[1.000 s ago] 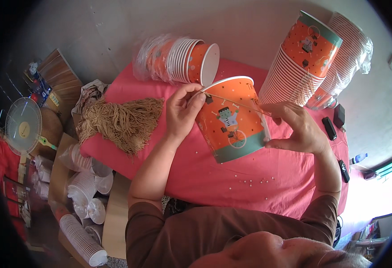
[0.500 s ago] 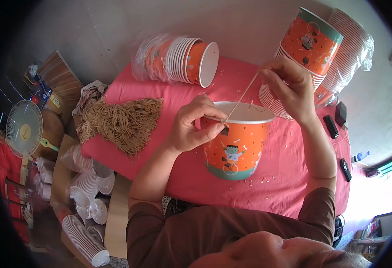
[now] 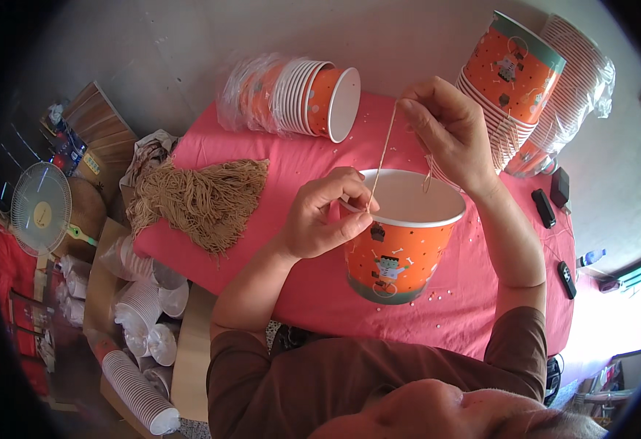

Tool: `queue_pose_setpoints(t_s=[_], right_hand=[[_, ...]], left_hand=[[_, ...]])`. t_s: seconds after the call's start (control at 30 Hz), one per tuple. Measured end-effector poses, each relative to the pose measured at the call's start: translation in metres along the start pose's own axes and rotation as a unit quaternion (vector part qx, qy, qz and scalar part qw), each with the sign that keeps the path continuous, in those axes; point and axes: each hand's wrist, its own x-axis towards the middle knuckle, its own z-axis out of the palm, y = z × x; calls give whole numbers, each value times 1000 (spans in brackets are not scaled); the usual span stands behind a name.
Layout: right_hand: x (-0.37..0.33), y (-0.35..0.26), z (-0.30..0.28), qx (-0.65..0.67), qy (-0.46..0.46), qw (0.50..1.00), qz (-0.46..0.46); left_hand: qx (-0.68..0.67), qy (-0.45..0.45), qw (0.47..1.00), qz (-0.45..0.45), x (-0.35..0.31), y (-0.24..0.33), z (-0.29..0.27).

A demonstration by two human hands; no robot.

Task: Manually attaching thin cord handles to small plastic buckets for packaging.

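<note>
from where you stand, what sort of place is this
Likely a makeshift workroom, perhaps in a home: bundled tan cords lie on the pink-covered table near the orange paper bucket, and a cardboard box holds stacked containers.

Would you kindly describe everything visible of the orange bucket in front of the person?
The bucket looks like coated paperboard: orange walls printed with a cartoon figure, bones and dots, a green band round the base, a white rim and pale inside. It is mouth up, roughly upright, over the pink cloth. The left hand pinches a tan cord at its rim.
</note>
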Motion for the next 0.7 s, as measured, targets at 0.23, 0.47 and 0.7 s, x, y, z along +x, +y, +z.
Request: queue_pose_setpoints(t_s=[0.23, 0.47, 0.7], right_hand=[[-6, -13, -1, -39, 31, 995, -85], [-16, -31, -6, -88, 47, 980, -174], [-25, -26, -27, -24, 57, 990, -126]], left_hand=[[-111, -22, 992, -51, -1, -11, -2], [-102, -28, 994, -30, 1, -9, -4], [-20, -20, 999, -42, 2, -4, -8]])
